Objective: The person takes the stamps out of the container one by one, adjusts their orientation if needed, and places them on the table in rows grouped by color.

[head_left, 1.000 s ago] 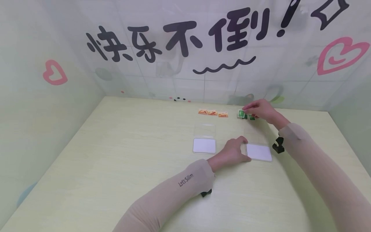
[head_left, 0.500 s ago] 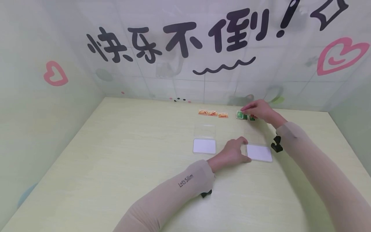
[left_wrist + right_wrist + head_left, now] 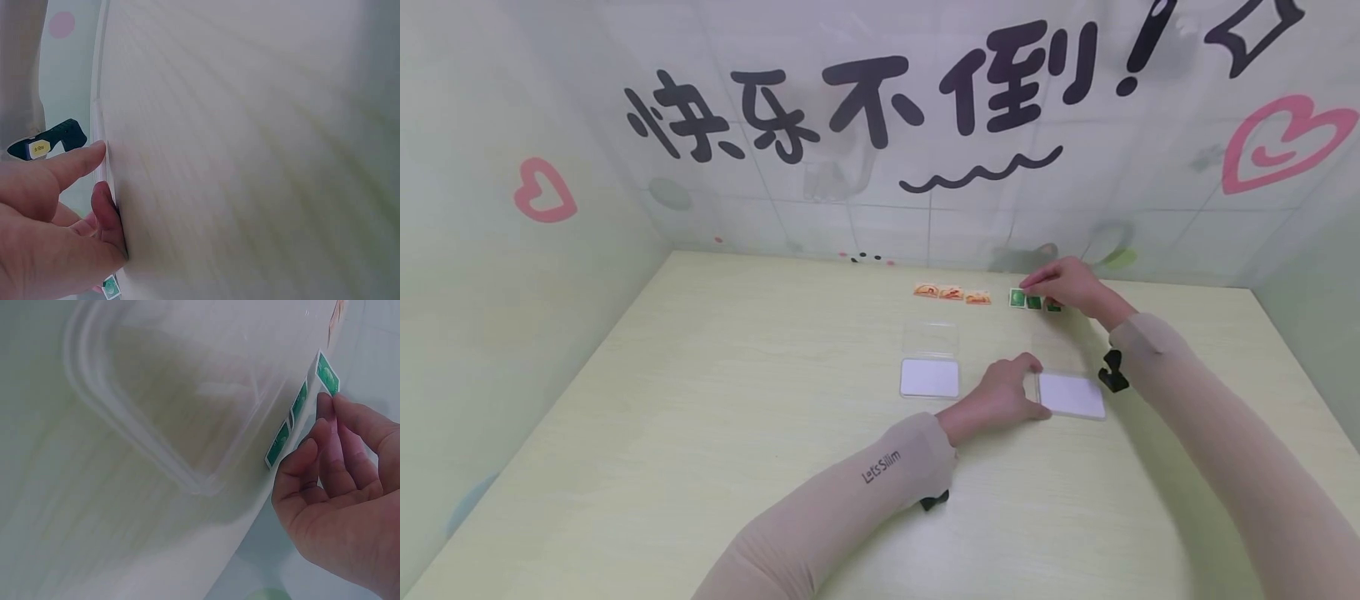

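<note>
Between its thumb and fingertips my right hand (image 3: 1071,287) pinches a small green stamp-like card (image 3: 326,374) with a white border, at the left end of a short row. Two more green cards (image 3: 300,400) lie beside it, partly under the hand in the head view. My left hand (image 3: 1003,392) holds the left side of a flat plastic case (image 3: 1072,394) with a white bottom, thumb at the near corner and fingers at the far one. The clear lid (image 3: 134,440) of that case lies folded back toward the green cards.
Left of the hands lies a second case (image 3: 929,377) with a white bottom, its clear lid (image 3: 931,340) folded back. Three orange cards (image 3: 951,293) lie in a row near the rear wall. Walls (image 3: 850,225) enclose the table at the back and sides.
My right hand has moved slightly left and lowered the green card to the left end of the row, uncovering more of its neighbour. The left hand has stayed in place.
</note>
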